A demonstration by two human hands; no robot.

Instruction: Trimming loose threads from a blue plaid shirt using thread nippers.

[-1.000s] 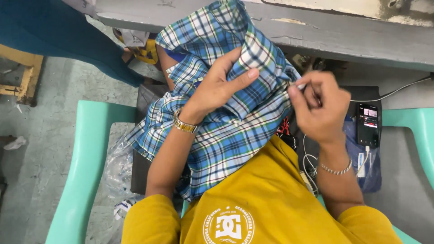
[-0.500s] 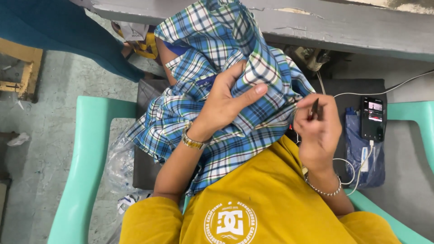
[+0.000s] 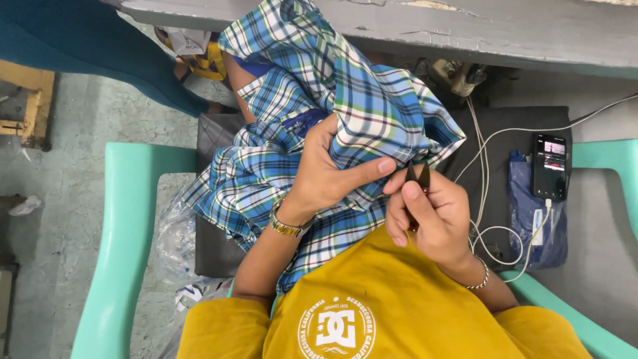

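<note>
The plaid shirt [image 3: 332, 113] lies bunched in the person's lap, draped up toward the edge of the grey table [image 3: 465, 30], and the left hand [image 3: 325, 173] has its fingers curled into a fold of it, thumb stretched flat along the cloth toward the right hand [image 3: 425, 213]. It looks like thin woven cotton in blue, white and green checks: light, limp and easily creased, so it should slump wherever it is not held. It is best taken by a pinched fold or along a firmer stitched edge, with the cloth pulled flat over a finger. The right hand is closed around small thread snips [image 3: 419, 178], their dark pointed tips poking up between thumb and forefinger, just beside the left thumb and close to the shirt's lower edge. The blades look slightly parted, though they are too small to be sure. The snips should be hard, sharp metal and could nick the weave if they touch more than a loose thread. A metal watch [image 3: 286, 227] circles the left wrist and a fine bracelet [image 3: 480, 278] the right. Off to the right, a phone [image 3: 550, 166] rests on a blue pouch [image 3: 531, 219] with a white cable [image 3: 492, 233] looped beside it. Smooth mint-green plastic chairs [image 3: 116, 252] flank the person.
</note>
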